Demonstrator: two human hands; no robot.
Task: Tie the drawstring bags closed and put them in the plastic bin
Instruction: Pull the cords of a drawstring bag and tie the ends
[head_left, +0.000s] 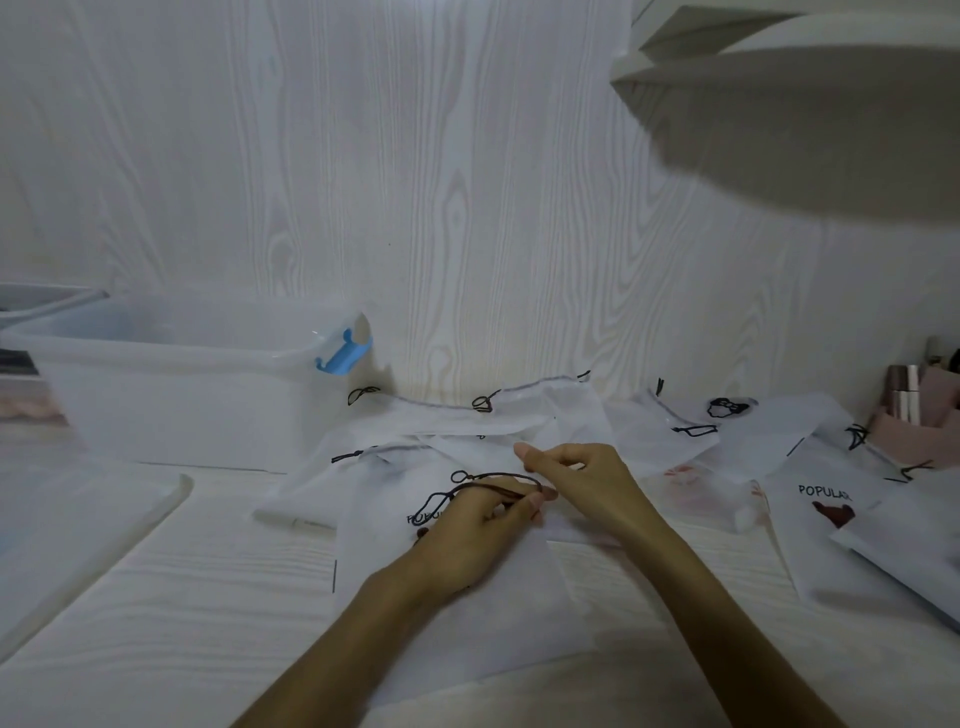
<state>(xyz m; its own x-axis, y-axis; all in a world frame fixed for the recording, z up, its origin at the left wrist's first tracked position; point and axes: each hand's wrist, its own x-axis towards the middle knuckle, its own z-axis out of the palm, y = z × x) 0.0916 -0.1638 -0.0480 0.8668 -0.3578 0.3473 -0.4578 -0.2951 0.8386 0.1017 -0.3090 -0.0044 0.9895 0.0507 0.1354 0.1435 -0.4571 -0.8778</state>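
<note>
Two hands on the near drawstring bag (457, 597): my left hand (470, 525) and right hand (582, 486) each pinch its black cord (493, 475). Knot unfinished, I judge; next, cinch, then plastic bin (171, 384), far left.

left hand (470, 525): bare | right hand (582, 480): bare | forearms: sleeveless

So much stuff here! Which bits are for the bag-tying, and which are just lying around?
For the job: bag being tied, its dark drawstring, both hands, spare bags, plastic bin.
Lying about: pink holder, flat lid.
</note>
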